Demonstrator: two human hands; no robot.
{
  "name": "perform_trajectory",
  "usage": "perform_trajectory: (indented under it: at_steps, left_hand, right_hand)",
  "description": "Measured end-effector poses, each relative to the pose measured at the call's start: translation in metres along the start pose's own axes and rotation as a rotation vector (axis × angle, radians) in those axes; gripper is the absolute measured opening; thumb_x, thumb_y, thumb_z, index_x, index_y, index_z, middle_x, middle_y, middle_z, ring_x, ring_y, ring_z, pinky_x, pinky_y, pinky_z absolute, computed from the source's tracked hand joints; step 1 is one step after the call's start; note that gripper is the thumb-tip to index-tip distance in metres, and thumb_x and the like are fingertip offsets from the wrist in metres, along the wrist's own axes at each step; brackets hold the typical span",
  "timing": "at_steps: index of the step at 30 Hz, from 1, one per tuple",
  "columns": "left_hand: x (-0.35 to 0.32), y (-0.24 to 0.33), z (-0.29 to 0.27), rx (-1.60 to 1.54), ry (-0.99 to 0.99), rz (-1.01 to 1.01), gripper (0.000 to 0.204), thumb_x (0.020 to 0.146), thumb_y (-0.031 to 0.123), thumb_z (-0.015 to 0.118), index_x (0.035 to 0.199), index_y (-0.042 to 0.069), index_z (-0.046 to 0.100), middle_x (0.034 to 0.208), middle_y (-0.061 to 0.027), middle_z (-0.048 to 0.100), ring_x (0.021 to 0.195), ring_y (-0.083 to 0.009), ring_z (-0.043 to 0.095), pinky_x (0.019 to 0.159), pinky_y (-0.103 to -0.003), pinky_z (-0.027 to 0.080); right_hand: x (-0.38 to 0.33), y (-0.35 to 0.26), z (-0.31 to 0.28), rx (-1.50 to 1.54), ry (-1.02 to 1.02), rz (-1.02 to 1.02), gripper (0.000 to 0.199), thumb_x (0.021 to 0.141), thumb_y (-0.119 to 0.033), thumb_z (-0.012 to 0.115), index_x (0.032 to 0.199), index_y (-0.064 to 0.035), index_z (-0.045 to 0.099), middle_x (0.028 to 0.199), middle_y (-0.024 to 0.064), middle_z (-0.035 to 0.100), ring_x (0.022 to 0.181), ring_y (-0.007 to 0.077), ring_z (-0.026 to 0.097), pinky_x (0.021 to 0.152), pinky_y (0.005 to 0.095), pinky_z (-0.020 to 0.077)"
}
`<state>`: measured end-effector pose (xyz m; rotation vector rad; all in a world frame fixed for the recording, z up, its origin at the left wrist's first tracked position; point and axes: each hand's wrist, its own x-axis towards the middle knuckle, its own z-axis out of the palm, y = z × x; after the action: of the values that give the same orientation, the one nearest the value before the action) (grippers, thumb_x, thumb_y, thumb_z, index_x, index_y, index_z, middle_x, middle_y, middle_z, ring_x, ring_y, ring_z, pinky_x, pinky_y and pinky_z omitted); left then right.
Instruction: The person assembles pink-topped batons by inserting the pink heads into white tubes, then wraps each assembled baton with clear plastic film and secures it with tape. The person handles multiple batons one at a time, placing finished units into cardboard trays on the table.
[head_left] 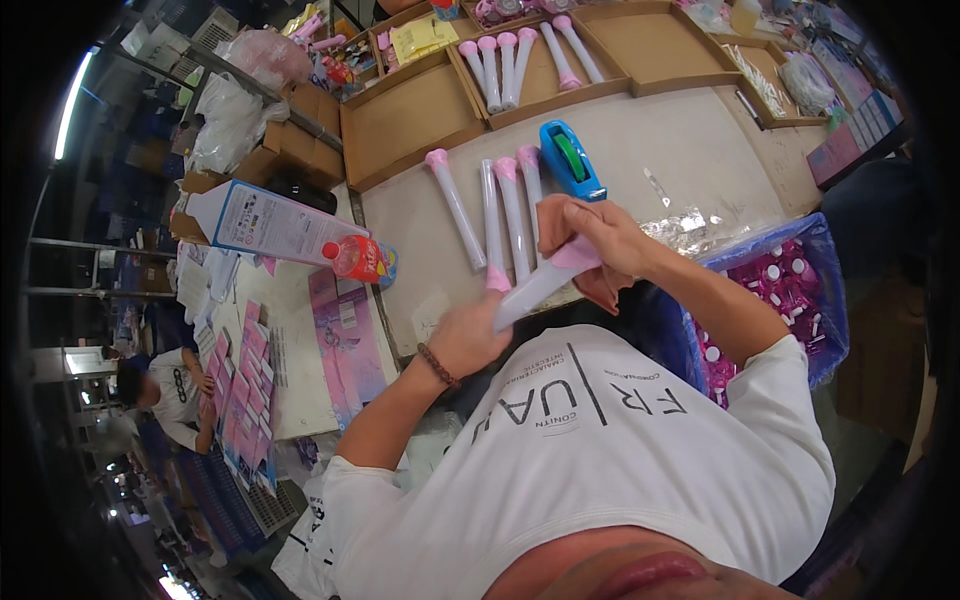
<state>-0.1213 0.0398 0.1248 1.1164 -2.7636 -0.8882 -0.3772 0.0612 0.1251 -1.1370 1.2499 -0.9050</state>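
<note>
The left hand (468,335), blurred, looks closed round the lower end of a white tube (533,297); the right hand (612,238) curls round a brown cloth (553,220) at its pink end. The tube spans between the hands, long axis slanting, pink end toward the right. It looks light, stiff, perhaps slippery, best gripped mid-barrel. Beyond the hands lie similar tubes (511,215) and a blue tape dispenser (570,160).
</note>
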Motion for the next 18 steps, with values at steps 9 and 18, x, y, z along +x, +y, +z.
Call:
perform_trajectory:
  at_steps: [9,18]
  left_hand:
    - [0.010,-0.047,0.001,-0.017,-0.007,0.098,0.025,0.076,0.019,0.067,0.089,0.002,0.054,0.077,-0.0139,0.063,0.067,-0.0314,0.063,0.061,-0.043,0.049]
    - [-0.005,-0.049,-0.004,-1.103,-0.859,-0.059,0.014,0.071,0.006,0.065,0.074,0.000,0.053,0.057,-0.0053,0.052,0.042,-0.0121,0.050,0.038,-0.025,0.037]
  right_hand:
    - [0.011,-0.020,0.022,0.175,-0.130,0.134,0.029,0.092,-0.025,0.043,0.088,-0.0007,0.059,0.095,0.0115,0.063,0.088,0.0226,0.063,0.076,0.0311,0.0510]
    - [-0.006,-0.040,0.034,-0.623,-0.251,-1.217,0.026,0.083,-0.023,0.053,0.098,-0.0087,0.069,0.106,0.0091,0.061,0.085,0.0289,0.060,0.070,0.0360,0.0494]
